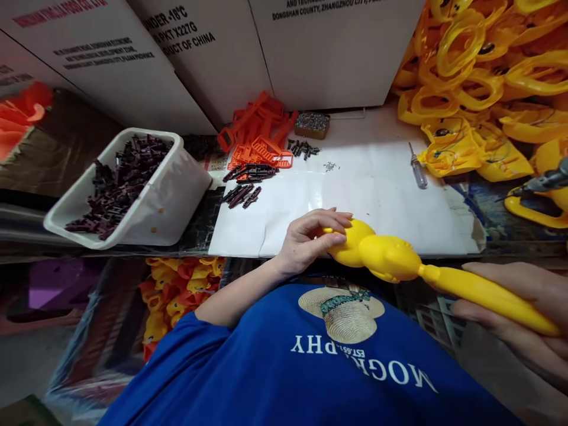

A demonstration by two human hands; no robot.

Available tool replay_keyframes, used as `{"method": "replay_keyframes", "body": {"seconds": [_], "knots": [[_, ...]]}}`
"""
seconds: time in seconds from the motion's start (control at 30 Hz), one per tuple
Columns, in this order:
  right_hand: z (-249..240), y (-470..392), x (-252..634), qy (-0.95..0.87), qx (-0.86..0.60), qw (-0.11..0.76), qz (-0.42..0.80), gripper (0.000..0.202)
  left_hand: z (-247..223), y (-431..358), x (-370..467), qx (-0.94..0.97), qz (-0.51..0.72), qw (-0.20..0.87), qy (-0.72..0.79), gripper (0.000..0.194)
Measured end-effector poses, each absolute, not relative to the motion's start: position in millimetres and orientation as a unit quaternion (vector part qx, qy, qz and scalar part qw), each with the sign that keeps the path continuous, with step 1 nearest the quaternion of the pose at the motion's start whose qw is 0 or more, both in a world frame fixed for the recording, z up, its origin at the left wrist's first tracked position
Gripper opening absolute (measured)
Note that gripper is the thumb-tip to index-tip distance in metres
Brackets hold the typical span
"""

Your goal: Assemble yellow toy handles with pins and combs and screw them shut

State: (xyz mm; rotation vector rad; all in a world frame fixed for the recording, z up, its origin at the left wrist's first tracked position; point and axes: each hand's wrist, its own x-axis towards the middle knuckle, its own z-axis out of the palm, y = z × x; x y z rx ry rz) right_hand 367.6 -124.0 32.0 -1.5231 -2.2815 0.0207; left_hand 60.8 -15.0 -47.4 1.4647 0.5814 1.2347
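Observation:
A yellow plastic duck-shaped toy [390,257] with a long handle lies across the front of my body, above the table's near edge. My left hand [306,239] is closed around its rounded head end, fingers on top and thumb at the side. At the far right my right hand [523,281] grips the handle, which narrows where it meets the toy's body. Part of the right hand runs out of view. On the white sheet [368,189] beyond the toy lie loose small screws [331,167] and a screwdriver [418,168].
A white bin [173,195] of dark plastic parts stands left. Orange parts [261,130], dark pieces [251,173] and a box of screws [312,124] sit at the back. Yellow shells [470,94] pile up right, near a power-driver tip [545,180]. Duck toys [173,290] fill a crate below.

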Motion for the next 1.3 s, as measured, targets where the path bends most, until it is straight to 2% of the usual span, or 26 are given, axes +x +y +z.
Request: {"method": "replay_keyframes", "body": {"seconds": [0.17,0.37,0.5,0.67,0.73,0.83,0.97,1.03,1.2,1.3], "knots": [[33.9,-122.5,366.1,-0.828,-0.526,0.195,-0.016,0.039,-52.2,-11.2,55.3,0.621,0.505,0.564,0.201,0.029],[36.3,-122.4,363.0,-0.829,-0.519,0.206,-0.016,0.036,-51.6,-10.8,54.8,0.611,0.501,0.576,0.211,0.024],[45.0,-116.6,354.2,-0.840,-0.496,0.218,-0.027,0.031,-51.9,-11.8,54.8,0.613,0.503,0.564,0.231,0.009],[52.1,-99.2,353.3,-0.855,-0.446,0.263,-0.026,0.025,-42.7,-10.4,60.0,0.624,0.521,0.525,0.255,0.009],[53.9,-93.4,364.4,-0.842,-0.445,0.304,0.002,0.024,-35.6,-7.9,61.4,0.648,0.498,0.511,0.267,0.016],[63.7,-94.1,390.9,-0.805,-0.472,0.343,0.106,0.025,-29.2,-3.8,61.8,0.660,0.513,0.479,0.267,0.032],[89.8,-116.2,422.8,-0.734,-0.551,0.363,0.158,0.026,-36.2,-1.5,62.5,0.655,0.493,0.473,0.323,0.025],[102.9,-131.0,432.6,-0.695,-0.596,0.374,0.147,0.029,-43.5,-2.1,64.2,0.664,0.459,0.470,0.357,0.026],[132.6,-172.3,473.1,-0.571,-0.702,0.413,0.104,0.032,-59.2,-5.3,68.0,0.641,0.365,0.535,0.412,0.053],[153.2,-221.3,524.0,-0.431,-0.777,0.459,-0.006,0.035,-65.3,-5.5,65.8,0.623,0.364,0.542,0.431,0.061]]}}
